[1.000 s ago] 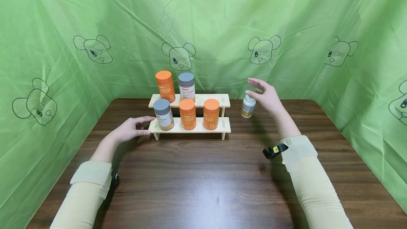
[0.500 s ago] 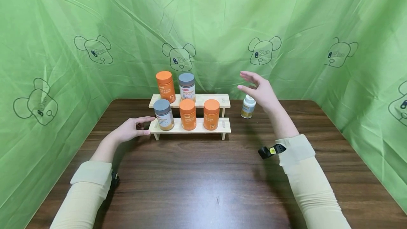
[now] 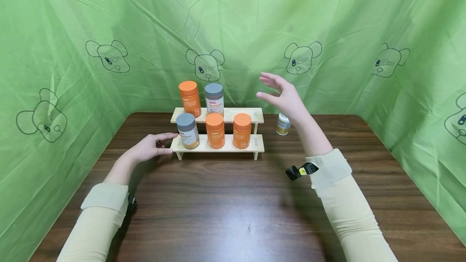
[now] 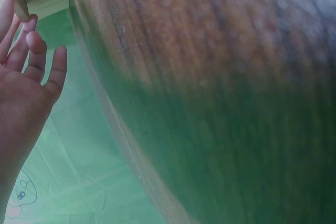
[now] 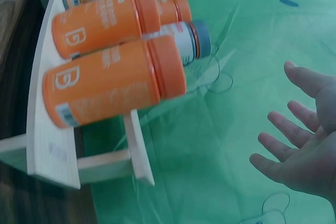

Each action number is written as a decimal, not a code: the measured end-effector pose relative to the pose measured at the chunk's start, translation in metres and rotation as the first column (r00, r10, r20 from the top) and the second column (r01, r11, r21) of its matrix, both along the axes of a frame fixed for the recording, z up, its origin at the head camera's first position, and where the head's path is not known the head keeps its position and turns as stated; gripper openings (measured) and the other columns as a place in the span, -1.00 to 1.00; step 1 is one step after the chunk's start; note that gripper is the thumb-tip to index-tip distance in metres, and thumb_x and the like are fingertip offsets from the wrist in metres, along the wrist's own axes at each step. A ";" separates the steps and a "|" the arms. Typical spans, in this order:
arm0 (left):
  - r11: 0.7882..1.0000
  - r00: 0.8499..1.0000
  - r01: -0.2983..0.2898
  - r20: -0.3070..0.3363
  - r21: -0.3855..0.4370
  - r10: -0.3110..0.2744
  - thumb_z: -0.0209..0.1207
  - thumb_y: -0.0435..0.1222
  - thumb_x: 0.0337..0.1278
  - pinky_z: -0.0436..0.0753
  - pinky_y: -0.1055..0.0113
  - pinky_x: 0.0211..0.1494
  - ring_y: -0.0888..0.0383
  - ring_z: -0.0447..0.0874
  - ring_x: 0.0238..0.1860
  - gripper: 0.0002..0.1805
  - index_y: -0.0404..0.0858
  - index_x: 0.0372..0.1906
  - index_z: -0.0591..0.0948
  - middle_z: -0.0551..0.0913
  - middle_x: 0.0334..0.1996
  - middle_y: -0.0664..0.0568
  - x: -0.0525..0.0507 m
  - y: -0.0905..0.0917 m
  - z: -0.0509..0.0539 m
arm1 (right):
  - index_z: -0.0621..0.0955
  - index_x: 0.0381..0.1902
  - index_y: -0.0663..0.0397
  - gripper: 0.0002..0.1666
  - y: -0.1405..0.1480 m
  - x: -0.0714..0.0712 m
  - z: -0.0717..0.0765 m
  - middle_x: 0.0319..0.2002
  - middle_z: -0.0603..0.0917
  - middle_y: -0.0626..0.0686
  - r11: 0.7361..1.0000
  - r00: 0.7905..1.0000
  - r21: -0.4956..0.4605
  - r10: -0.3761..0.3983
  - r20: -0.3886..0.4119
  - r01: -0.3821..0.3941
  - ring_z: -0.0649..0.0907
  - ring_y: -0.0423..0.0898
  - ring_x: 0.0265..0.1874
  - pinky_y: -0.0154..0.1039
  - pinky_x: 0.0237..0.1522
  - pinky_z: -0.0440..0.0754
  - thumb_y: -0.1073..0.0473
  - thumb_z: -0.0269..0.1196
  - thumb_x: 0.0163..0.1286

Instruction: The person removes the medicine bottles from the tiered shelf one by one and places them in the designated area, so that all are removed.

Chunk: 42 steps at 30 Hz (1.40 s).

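A two-step wooden display rack stands on the table, with jars on both steps. My left hand holds the left end of its lower step between thumb and fingers; the left wrist view catches those fingers at the wood. On the lower step are a grey-capped jar and two orange jars. Another orange jar and a second grey-capped jar occupy the upper step. Raised right of the rack, my right hand is empty, fingers spread apart from the thumb. Behind its wrist stands a small white bottle, partly hidden.
Green cloth printed with bear heads hangs around the back and sides of the dark wooden table. A black wrist camera sits at the right sleeve.
My right hand has moved left and upward, away from the small white bottle toward the rack's upper step. The left hand and the jars have stayed in place.
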<state>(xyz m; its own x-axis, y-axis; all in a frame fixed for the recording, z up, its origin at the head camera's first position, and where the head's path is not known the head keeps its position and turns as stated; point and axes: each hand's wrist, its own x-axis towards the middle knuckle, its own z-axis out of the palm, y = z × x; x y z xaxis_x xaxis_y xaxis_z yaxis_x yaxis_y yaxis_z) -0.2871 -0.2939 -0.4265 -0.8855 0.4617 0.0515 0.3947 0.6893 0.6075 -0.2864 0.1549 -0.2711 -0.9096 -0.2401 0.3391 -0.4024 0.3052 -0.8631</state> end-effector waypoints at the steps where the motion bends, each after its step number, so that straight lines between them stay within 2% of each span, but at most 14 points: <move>1: 1.000 1.000 -0.001 0.000 -0.002 0.001 0.33 -0.09 0.02 0.45 0.32 -0.29 0.13 0.41 -0.34 -0.33 -0.11 0.29 0.44 0.59 -0.13 0.02 0.000 0.000 0.000 | 0.35 0.35 -0.14 -0.22 -0.003 0.000 0.002 0.30 0.42 -0.06 1.000 1.000 -0.001 0.006 0.003 -0.006 0.39 -0.10 0.29 -0.04 0.26 0.35 0.07 0.37 0.18; 6: 1.000 1.000 -0.005 0.003 -0.004 0.005 0.34 -0.08 0.01 0.45 0.31 -0.29 0.12 0.41 -0.34 -0.32 -0.10 0.30 0.44 0.58 -0.18 0.02 -0.001 0.000 -0.001 | 0.35 0.35 -0.13 -0.22 -0.020 0.001 0.009 0.31 0.41 -0.07 0.999 0.999 0.018 0.038 -0.008 -0.038 0.37 -0.12 0.29 -0.05 0.28 0.32 0.08 0.37 0.19; 9: 1.000 1.000 -0.011 0.005 -0.006 0.011 0.34 -0.07 0.01 0.45 0.31 -0.29 0.12 0.41 -0.35 -0.31 -0.10 0.30 0.44 0.57 -0.28 0.00 -0.002 0.000 -0.001 | 0.34 0.35 -0.12 -0.21 -0.030 0.000 0.009 0.31 0.40 -0.09 0.998 0.998 0.035 0.056 -0.021 -0.055 0.36 -0.13 0.30 -0.08 0.31 0.28 0.06 0.37 0.18; 12: 1.000 1.000 -0.012 0.005 -0.010 0.012 0.33 -0.07 0.01 0.44 0.30 -0.31 0.12 0.40 -0.36 -0.31 -0.09 0.30 0.44 0.55 -0.35 -0.03 -0.002 0.000 -0.001 | 0.34 0.35 -0.19 -0.20 -0.040 -0.001 0.007 0.31 0.39 -0.13 0.996 0.998 0.058 0.067 -0.015 -0.066 0.34 -0.12 0.31 -0.09 0.31 0.27 0.03 0.38 0.17; 16: 1.000 1.000 -0.010 0.006 -0.016 0.010 0.33 -0.06 0.02 0.43 0.30 -0.31 0.13 0.40 -0.37 -0.31 -0.09 0.30 0.43 0.54 -0.35 -0.03 -0.002 0.001 0.000 | 0.35 0.33 -0.28 -0.21 -0.053 -0.004 0.003 0.32 0.38 -0.16 0.993 0.997 0.095 0.076 -0.004 -0.075 0.34 -0.10 0.31 -0.11 0.29 0.30 -0.01 0.39 0.15; 24: 1.000 1.000 -0.005 0.010 -0.010 0.005 0.33 -0.09 0.03 0.43 0.31 -0.33 0.13 0.40 -0.37 -0.32 -0.11 0.30 0.43 0.54 -0.35 -0.03 0.000 0.001 0.002 | 0.36 0.34 -0.24 -0.24 -0.076 -0.010 -0.005 0.31 0.39 -0.17 0.989 0.996 0.122 0.090 -0.021 -0.087 0.37 -0.11 0.29 -0.11 0.24 0.36 0.02 0.37 0.19; 28: 1.000 1.000 -0.007 0.010 -0.011 0.007 0.33 -0.08 0.02 0.43 0.31 -0.33 0.13 0.39 -0.37 -0.32 -0.11 0.30 0.44 0.52 -0.38 0.00 0.000 0.000 0.002 | 0.36 0.33 -0.24 -0.24 -0.086 -0.014 -0.009 0.31 0.38 -0.18 0.988 0.996 0.127 0.092 -0.010 -0.090 0.35 -0.05 0.31 -0.06 0.23 0.36 -0.02 0.37 0.18; 35: 1.000 1.000 -0.008 0.014 -0.009 0.008 0.35 -0.09 0.00 0.43 0.32 -0.35 0.13 0.39 -0.39 -0.32 -0.10 0.29 0.44 0.49 -0.45 0.03 0.001 0.001 0.003 | 0.39 0.32 -0.25 -0.24 -0.100 -0.029 -0.022 0.31 0.38 -0.14 0.988 0.996 0.131 0.084 0.003 -0.084 0.34 0.06 0.32 0.09 0.24 0.31 -0.05 0.38 0.16; 42: 1.000 1.000 0.001 0.012 -0.001 -0.001 0.35 -0.10 -0.01 0.42 0.34 -0.40 0.15 0.38 -0.44 -0.32 -0.10 0.28 0.45 0.44 -0.51 0.05 0.001 0.002 0.005 | 0.41 0.29 -0.27 -0.27 -0.107 -0.039 -0.029 0.27 0.43 -0.08 0.988 0.997 0.142 0.062 0.036 -0.066 0.40 -0.02 0.27 0.03 0.23 0.33 -0.04 0.39 0.15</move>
<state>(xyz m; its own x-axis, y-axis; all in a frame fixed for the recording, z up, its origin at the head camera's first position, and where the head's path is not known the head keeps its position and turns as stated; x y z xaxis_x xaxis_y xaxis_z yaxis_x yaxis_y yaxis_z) -0.2856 -0.2922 -0.4219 -0.8855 0.4630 0.0401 0.3881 0.6893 0.6118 -0.3249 0.0477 -0.3000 -0.9005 -0.3421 0.2683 -0.3982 0.4010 -0.8250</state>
